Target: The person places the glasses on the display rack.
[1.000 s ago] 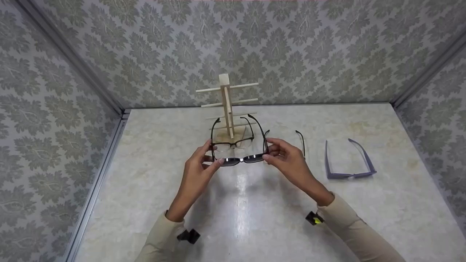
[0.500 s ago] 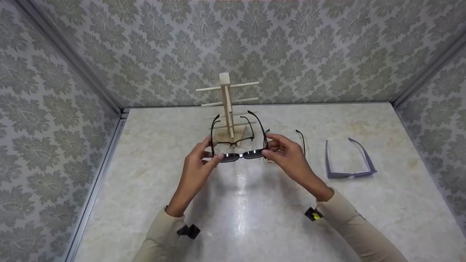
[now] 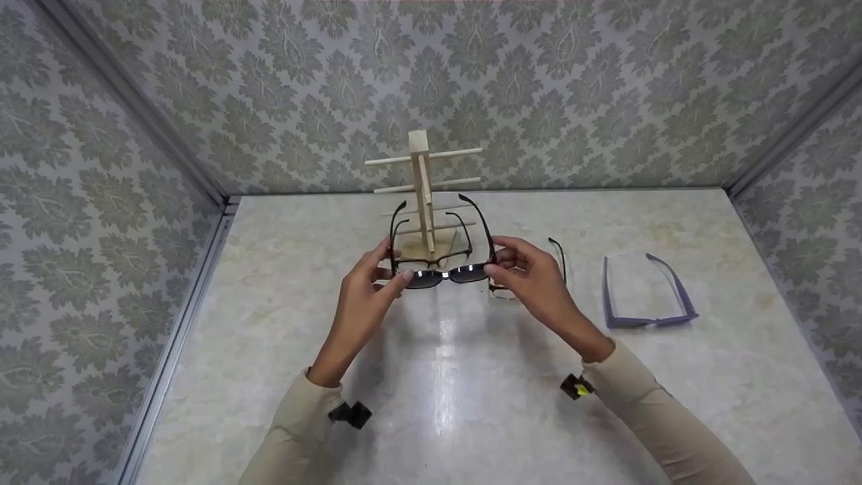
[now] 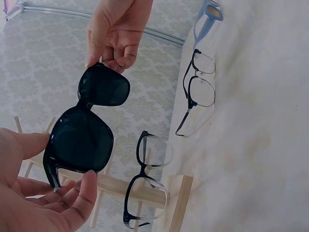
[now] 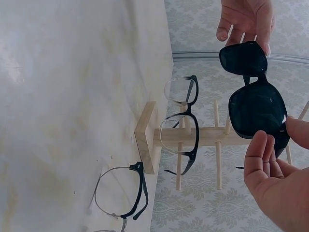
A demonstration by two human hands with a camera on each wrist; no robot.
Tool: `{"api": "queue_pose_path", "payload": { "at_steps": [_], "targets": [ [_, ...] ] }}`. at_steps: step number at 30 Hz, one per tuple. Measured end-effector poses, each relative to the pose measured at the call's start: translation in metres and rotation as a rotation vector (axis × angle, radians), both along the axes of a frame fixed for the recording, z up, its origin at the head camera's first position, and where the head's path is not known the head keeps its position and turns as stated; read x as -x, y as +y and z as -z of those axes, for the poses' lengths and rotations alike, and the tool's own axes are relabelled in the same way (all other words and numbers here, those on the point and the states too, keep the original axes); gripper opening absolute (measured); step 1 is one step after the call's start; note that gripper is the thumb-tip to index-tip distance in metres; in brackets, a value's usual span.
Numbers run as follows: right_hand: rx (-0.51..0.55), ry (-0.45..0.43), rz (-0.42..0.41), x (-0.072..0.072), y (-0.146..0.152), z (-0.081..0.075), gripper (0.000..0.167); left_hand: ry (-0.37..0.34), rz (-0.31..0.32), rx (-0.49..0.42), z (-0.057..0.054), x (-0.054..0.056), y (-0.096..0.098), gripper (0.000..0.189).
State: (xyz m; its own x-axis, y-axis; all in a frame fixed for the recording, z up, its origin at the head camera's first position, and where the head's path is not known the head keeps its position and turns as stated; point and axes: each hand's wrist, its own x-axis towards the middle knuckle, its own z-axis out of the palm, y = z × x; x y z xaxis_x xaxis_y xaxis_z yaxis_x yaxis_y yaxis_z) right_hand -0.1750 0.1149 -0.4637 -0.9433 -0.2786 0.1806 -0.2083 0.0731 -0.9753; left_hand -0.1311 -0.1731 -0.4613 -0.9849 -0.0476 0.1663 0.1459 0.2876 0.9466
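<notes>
Glossy black sunglasses [image 3: 444,275] have shifted nearer the pale wooden stand [image 3: 420,178], held above the table [image 3: 269,283]; the left hand [image 3: 360,293] and right hand [image 3: 537,289] pinch their ends between thumb and fingers. Clear glasses [image 4: 143,168] with dark upper rims sit low on the stand.

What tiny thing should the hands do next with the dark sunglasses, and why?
Probably ease the sunglasses forward toward the stand's bare upper pegs. The left hand and right hand grip opposite sides, the open earpieces point toward the stand, and clear-lensed glasses already sit lower on it.
</notes>
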Motion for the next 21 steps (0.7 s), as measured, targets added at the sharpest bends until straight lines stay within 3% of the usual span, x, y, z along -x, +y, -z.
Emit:
{"api": "queue_pose_path", "payload": {
  "at_steps": [12,21],
  "targets": [
    [-0.095,0.051,0.041,0.012,-0.005,-0.002,0.049,-0.006,-0.016,0.012,-0.001,0.014,-0.004,0.068],
    [-0.136,0.03,0.027,0.019,-0.009,0.0,0.051,0.0,-0.018,0.001,-0.001,0.022,-0.006,0.069]
  ]
}}
